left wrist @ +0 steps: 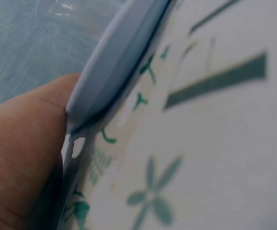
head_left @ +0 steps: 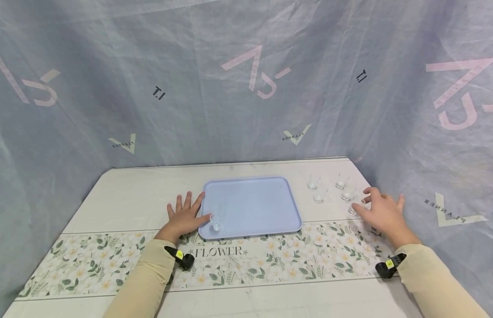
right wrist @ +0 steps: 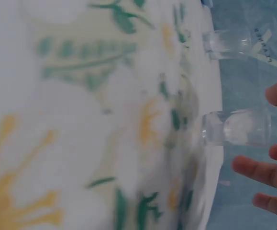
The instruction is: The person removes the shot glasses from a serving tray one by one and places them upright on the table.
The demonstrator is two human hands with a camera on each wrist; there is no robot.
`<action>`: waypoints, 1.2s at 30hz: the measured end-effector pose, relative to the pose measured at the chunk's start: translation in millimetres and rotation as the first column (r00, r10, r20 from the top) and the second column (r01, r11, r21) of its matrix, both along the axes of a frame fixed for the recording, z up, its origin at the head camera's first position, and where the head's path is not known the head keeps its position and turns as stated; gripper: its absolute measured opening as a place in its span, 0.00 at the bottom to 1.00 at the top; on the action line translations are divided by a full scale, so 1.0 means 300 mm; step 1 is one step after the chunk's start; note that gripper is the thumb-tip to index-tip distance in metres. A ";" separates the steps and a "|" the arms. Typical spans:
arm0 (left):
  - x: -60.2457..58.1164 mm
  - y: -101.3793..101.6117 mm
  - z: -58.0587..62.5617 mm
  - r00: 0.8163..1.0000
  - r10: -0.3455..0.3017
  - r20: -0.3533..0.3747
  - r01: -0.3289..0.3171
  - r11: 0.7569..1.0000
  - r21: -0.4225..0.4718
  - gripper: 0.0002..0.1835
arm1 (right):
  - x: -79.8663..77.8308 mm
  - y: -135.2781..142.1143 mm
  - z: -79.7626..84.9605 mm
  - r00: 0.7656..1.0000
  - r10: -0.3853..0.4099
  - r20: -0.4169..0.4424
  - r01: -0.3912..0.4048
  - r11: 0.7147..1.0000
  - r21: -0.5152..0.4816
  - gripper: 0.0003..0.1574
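Note:
A light blue tray (head_left: pixel 250 207) lies on the table, with one small clear cup (head_left: pixel 217 224) standing upright at its near left corner. My left hand (head_left: pixel 184 218) rests at the tray's left edge with fingers spread, its thumb over the rim and close to that cup. In the left wrist view the base of the thumb lies against the tray's rim (left wrist: pixel 105 72). At the right, my right hand (head_left: pixel 383 214) is beside the nearest clear cup (head_left: pixel 352 209). Its thumb and fingers are apart around this cup (right wrist: pixel 243 128), and a gap shows in the right wrist view.
Several more clear cups stand behind and left of my right hand, among them one cup (head_left: pixel 319 197) near the tray. A floral strip (head_left: pixel 330 251) runs across the white table (head_left: pixel 147 190). Grey-blue cloth (head_left: pixel 214 128) hangs behind and at both sides.

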State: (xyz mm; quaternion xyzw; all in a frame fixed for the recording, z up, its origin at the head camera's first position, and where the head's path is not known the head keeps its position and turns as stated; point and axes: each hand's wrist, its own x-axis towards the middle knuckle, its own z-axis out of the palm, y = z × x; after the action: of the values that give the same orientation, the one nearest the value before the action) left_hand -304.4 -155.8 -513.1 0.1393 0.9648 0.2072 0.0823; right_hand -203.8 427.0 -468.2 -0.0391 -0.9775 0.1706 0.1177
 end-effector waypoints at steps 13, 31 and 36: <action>-0.015 -0.005 -0.010 1.000 0.000 -0.005 0.000 1.000 0.004 0.54 | -0.071 -0.151 0.088 0.992 0.033 -0.119 -0.028 0.999 0.041 0.41; -0.029 -0.011 -0.038 1.000 -0.019 0.003 0.019 1.000 -0.020 0.54 | -0.213 -0.580 0.055 0.964 0.207 -0.165 -0.211 0.977 -0.006 0.38; -0.024 -0.012 -0.025 1.000 -0.012 0.011 0.012 1.000 -0.010 0.54 | -0.230 -0.690 0.046 0.946 0.283 -0.160 -0.294 0.955 -0.047 0.38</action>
State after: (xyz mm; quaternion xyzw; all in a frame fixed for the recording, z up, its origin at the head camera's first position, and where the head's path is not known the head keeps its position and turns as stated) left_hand -311.5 -159.3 -520.6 0.1433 0.9645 0.2029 0.0895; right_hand -272.7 219.9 -454.4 0.1134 -0.9543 0.2225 0.1639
